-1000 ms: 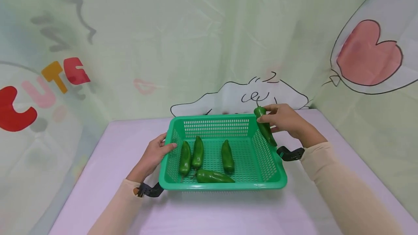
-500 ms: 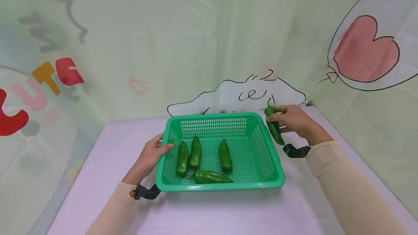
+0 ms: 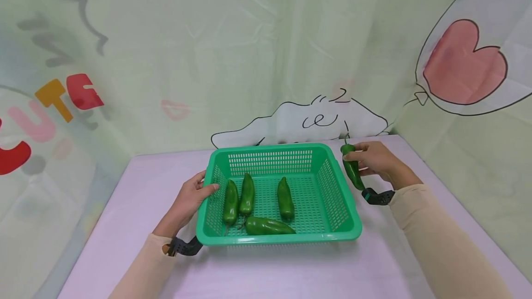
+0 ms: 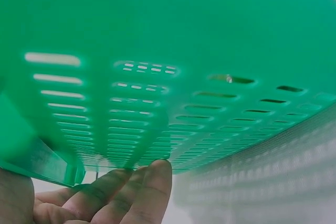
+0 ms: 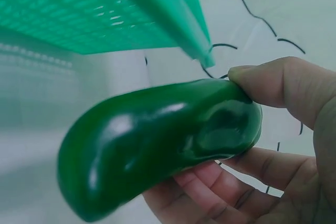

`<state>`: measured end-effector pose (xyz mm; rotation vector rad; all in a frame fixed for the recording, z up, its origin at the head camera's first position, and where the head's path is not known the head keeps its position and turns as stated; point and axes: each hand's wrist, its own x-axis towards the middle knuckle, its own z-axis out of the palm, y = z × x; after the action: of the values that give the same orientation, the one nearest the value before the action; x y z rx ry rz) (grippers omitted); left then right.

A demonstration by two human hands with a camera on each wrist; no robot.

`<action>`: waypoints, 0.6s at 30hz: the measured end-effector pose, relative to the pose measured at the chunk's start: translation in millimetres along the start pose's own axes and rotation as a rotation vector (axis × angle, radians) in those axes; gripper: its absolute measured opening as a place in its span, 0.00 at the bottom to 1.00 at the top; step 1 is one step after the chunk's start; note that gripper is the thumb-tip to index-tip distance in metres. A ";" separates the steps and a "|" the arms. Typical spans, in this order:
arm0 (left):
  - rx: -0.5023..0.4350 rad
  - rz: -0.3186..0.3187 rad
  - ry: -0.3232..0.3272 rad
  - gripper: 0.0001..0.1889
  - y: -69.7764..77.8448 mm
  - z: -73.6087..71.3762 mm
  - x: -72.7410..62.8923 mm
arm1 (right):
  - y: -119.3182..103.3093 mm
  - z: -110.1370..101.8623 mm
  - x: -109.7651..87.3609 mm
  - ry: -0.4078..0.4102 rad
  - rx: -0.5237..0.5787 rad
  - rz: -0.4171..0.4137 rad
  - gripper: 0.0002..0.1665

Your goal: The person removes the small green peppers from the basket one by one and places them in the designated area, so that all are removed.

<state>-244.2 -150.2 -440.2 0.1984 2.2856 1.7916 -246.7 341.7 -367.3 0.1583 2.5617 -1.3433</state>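
Note:
My left hand (image 3: 188,201) grips the left rim of a green plastic basket (image 3: 279,240), thumb over the edge. In the left wrist view its fingers (image 4: 152,190) lie against the outside of the slotted wall (image 4: 220,19). Just off the basket's right side, my right hand (image 3: 379,163) pinches a long green pepper (image 3: 354,172) between thumb and fingers, stem up. Up close in the right wrist view, the pepper (image 5: 152,145) looks glossy and dented near the thumb. Inside the basket lie several more peppers, one of them sideways (image 3: 269,226) along the front wall.
The basket is on a table with a pale lilac cover (image 3: 266,271). A printed cloth backdrop (image 3: 249,59) rises right behind the table's back edge and along both sides.
My right hand has carried the pepper from over the basket's right rim to outside it, then lowered it. The left hand keeps its grip on the basket; the view has shifted slightly.

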 end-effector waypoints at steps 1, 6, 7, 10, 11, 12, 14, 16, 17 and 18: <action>0.000 -0.001 0.002 0.36 -0.2 0.0 -0.1 | 1.9 0.3 0.6 0.000 0.002 0.002 0.39; 0.000 0.000 0.004 0.36 -0.5 0.0 -0.6 | 11.7 3.1 4.9 0.006 0.004 0.003 0.39; 0.000 0.000 0.003 0.36 -0.4 0.0 -0.8 | 13.7 3.9 5.8 0.008 0.002 0.003 0.39; -0.006 0.002 0.000 0.36 -0.2 0.0 -0.8 | 20.1 5.8 8.6 0.015 -0.012 0.007 0.38; -0.008 0.003 0.000 0.36 -0.3 -0.1 -0.7 | 21.2 6.4 8.8 0.015 -0.014 0.010 0.38; -0.011 0.003 0.000 0.36 -0.5 -0.1 -0.6 | 22.8 7.3 9.6 0.016 -0.019 0.014 0.38; -0.014 0.002 -0.001 0.36 -0.9 -0.2 -0.2 | 26.5 8.5 10.6 0.017 -0.025 0.021 0.38; -0.018 0.000 -0.002 0.36 -1.4 -0.2 0.1 | 29.9 9.8 11.5 0.013 -0.030 0.027 0.38; -0.019 -0.001 -0.002 0.36 -1.5 -0.1 0.2 | 31.5 10.3 12.0 0.011 -0.033 0.030 0.37; -0.021 -0.002 -0.002 0.36 -1.5 0.0 0.2 | 33.5 11.1 12.7 0.011 -0.040 0.034 0.37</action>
<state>-244.3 -150.5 -441.7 0.1937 2.2643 1.8123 -250.2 351.4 -403.3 0.2012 2.5815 -1.2817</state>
